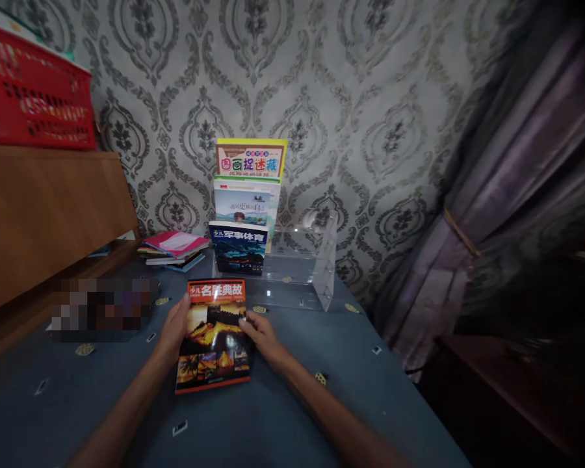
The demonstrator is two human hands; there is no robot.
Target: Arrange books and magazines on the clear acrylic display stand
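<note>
Between my two hands is an orange and black book (213, 331) with a wall and several small pictures on its cover, tilted back and facing me. My left hand (175, 322) grips its left edge. On the right edge, my right hand (263, 335) holds it with the thumb on the cover. Just behind stands a clear acrylic tiered rack (295, 270). Its left side bears a dark blue book (238, 250), a pale book (247, 205) behind that, and a yellow-edged book (251, 156) at the back. The fingers behind the held book are hidden.
A stack of booklets (174, 247) lies left of the rack on the blue tablecloth (283, 416). At the left, a wooden cabinet (53, 214) carries a red basket (36, 97). A blurred-out patch covers something at left. A tied curtain (433, 260) hangs at right.
</note>
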